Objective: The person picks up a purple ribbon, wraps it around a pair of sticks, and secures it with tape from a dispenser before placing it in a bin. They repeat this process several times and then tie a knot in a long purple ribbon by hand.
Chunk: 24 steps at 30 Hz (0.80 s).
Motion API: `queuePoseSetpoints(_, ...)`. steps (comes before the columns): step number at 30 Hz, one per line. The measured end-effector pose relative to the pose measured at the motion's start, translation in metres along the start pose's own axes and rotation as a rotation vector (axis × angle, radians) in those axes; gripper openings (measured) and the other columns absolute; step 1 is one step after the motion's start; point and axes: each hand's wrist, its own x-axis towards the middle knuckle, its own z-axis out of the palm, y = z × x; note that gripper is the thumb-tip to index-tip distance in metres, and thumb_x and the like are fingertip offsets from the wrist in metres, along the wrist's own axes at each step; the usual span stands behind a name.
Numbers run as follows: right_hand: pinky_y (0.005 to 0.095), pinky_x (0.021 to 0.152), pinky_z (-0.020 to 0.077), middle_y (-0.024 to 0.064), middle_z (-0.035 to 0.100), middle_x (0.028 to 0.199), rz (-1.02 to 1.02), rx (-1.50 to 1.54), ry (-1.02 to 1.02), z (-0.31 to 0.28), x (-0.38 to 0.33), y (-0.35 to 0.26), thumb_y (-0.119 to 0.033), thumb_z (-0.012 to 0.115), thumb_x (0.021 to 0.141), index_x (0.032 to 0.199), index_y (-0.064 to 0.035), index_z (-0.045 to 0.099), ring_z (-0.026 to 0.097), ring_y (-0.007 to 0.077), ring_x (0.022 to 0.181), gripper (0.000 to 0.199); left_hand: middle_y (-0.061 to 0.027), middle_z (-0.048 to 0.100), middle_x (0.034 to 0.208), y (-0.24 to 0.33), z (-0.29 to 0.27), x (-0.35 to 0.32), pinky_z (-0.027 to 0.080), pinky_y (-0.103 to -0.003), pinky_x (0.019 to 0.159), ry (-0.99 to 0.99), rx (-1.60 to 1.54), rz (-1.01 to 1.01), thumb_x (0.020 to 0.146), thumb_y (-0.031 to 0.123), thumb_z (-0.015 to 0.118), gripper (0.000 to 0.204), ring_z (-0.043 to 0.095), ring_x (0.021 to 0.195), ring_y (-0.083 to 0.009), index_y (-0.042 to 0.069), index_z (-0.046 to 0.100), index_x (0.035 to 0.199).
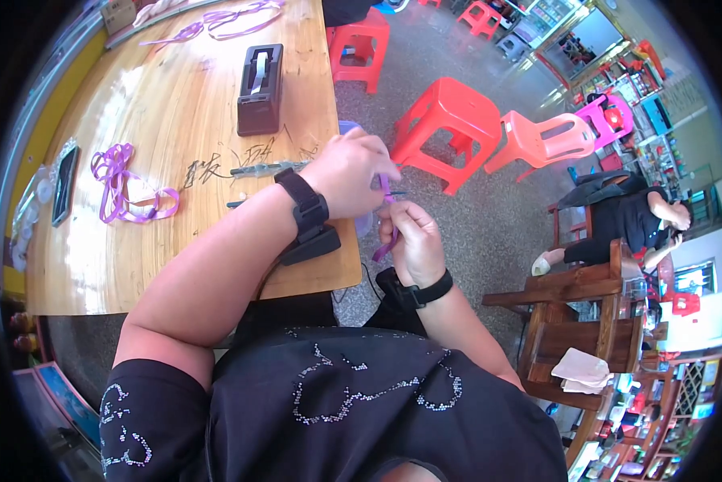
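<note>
A narrow purple ribbon (386, 186) runs between my two hands, just beyond the table's right edge. My left hand (347, 175) is closed, its fingertips pinching the upper part of the ribbon. Close below, my right hand (414, 241) pinches it too, and a loose purple end hangs beside the fingers. A thin dark tip shows between the hands; its kind is hidden. A black wristband sits on each wrist. Under my left wrist lies a black object (317, 246), partly covered by my arm. A bluish translucent container shows partly behind my hands.
On the wooden table (176, 265) are a black tape dispenser (261, 92), a tangled purple ribbon bundle (124, 185), a dark phone-like slab (65, 186) and a thin wrapped tool (261, 169). More purple ribbon (236, 20) lies far back. Red stools (453, 120) stand right; a person sits beyond.
</note>
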Motion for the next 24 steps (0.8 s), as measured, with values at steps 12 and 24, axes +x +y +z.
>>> queuePoseSetpoints(12, 0.0236, 0.058, 0.0381, 0.0050, 0.052, 0.070, -0.334, 0.075, -0.174, 0.017, -0.017, -0.073, -0.015, 0.046, 0.091, 0.096, 0.0011, 0.056, 0.049, 0.0122, 0.064, 0.020, -0.0079, 0.062, 0.070, 0.002, 0.006, 0.004, 0.048, -0.030, 0.067, -0.080, -0.380, -0.321, 0.073, 0.011, 0.068, 0.009, 0.060, 0.070, -0.0201, 0.003, 0.067, 0.077)
queuePoseSetpoints(24, 0.0178, 0.060, 0.0408, -0.0006, 0.055, 0.079, -0.528, -0.782, 0.036, -0.007, 0.033, -0.014, 0.003, 0.063, 0.078, 0.083, 0.0004, 0.064, 0.053, 0.0054, 0.068, 0.006, -0.0055, 0.062, 0.072, 0.002, 0.006, 0.006, 0.046, -0.025, 0.063, -0.017, -0.486, -0.376, 0.074, 0.013, 0.070, 0.014, 0.057, 0.068, -0.0110, -0.001, 0.065, 0.076)
